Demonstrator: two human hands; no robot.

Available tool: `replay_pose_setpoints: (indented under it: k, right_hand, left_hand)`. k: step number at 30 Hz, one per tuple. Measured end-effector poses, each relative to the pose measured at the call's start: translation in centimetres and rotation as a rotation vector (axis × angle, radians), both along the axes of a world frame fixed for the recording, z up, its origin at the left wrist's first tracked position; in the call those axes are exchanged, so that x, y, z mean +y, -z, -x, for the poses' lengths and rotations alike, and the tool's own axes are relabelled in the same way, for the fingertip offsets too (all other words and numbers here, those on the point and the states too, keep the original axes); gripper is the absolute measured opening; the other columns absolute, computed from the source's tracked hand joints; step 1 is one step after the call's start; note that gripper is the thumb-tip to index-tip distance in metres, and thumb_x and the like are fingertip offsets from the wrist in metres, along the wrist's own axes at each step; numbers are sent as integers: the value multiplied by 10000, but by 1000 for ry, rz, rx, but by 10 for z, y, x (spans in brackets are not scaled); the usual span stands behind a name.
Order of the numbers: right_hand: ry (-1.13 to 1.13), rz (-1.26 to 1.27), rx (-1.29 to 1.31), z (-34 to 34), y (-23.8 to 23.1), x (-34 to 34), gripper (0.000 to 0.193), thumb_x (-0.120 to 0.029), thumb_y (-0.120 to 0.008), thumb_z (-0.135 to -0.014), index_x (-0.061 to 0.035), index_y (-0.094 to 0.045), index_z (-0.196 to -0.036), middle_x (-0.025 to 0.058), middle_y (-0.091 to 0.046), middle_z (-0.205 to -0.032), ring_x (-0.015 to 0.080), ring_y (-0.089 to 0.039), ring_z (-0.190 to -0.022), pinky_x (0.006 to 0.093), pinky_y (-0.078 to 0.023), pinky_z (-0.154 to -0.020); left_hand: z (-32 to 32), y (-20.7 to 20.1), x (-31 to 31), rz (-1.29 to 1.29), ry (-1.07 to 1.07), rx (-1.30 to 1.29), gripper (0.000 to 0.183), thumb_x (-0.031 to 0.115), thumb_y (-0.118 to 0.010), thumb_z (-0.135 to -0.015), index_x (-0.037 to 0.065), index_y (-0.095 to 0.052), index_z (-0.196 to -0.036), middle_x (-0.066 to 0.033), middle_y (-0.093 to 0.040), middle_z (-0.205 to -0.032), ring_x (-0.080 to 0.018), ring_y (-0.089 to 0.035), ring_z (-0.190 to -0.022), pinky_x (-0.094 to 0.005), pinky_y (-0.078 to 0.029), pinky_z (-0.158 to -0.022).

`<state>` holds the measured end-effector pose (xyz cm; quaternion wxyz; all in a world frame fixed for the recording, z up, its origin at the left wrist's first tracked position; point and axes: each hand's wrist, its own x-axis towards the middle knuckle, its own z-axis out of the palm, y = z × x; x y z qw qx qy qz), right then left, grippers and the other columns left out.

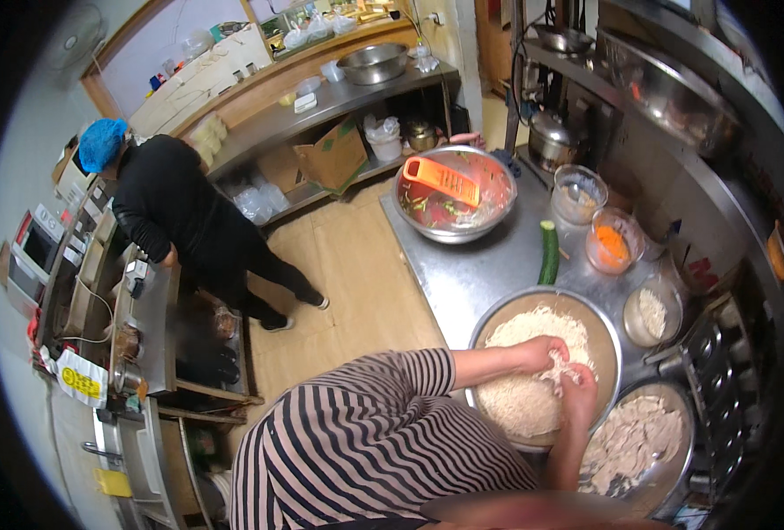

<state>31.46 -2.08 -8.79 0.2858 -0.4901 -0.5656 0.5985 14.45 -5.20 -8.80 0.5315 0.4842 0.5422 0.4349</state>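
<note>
"Where's the pale piece of food?"
"Between the left hand and the right hand, over the crumbs in the wide metal bowl."
"Are both hands holding it?"
"Seems so, fingers curled in narrowly around it."
"How does it look?"
"Whitish, ragged, much like the crumbs; fingers hide part."

The person wears a loose knit-looking shirt with narrow, wavy stripes, dark navy or black against pale pinkish beige. The left sleeve, striped around the arm, ends near the elbow in a plain straight hem. Both forearms are bare, as are the left hand and right hand.
</note>
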Motion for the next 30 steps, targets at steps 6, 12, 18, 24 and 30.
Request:
replay_pose_setpoints:
  k: [6, 12, 18, 24, 30]
  right_hand:
    - [0, -61, 119, 3, 9, 0, 342, 64, -577, -754, -41, -529, -1076, 67, -584, -869, 111, -533, -653, 220, -428, -556]
    - [92, 15, 144, 11, 12, 1, 240, 68, -554, -775, -44, -557, -987, 32, -580, -738, 95, -484, -504, 220, -391, -451]
    - [181, 2, 204, 20, -2, -10, 216, 62, -563, -799, -27, -539, -995, 60, -592, -839, 109, -548, -652, 225, -452, -532]
    - [148, -23, 150, 19, -13, -16, 288, 100, -564, -806, -15, -507, -1064, 83, -583, -946, 148, -577, -820, 261, -491, -700]
    - [172, -96, 194, 18, -14, -15, 282, 52, -584, -811, -1, -519, -1081, 95, -568, -930, 144, -552, -681, 254, -471, -546]
  left_hand:
    - [4, -3, -3, 86, -17, -108, 211, 18, -579, -727, 57, -574, -934, -25, -579, -793, -107, -535, -721, -242, -444, -627]
    - [7, -13, -4, 126, 36, -386, 183, 4, -591, -743, 62, -568, -915, -30, -583, -830, -120, -542, -772, -245, -444, -668]
    - [7, -20, -7, 155, 39, -316, 171, 26, -606, -753, 49, -564, -917, -42, -585, -860, -121, -543, -772, -251, -451, -652]
    - [6, -22, -5, 124, 108, -11, 241, -16, -589, -732, 41, -569, -966, -72, -594, -863, -144, -550, -796, -275, -460, -683]
    - [2, -21, 1, 168, 85, -245, 169, -36, -562, -752, 36, -602, -900, -76, -616, -869, -166, -564, -808, -308, -467, -711]
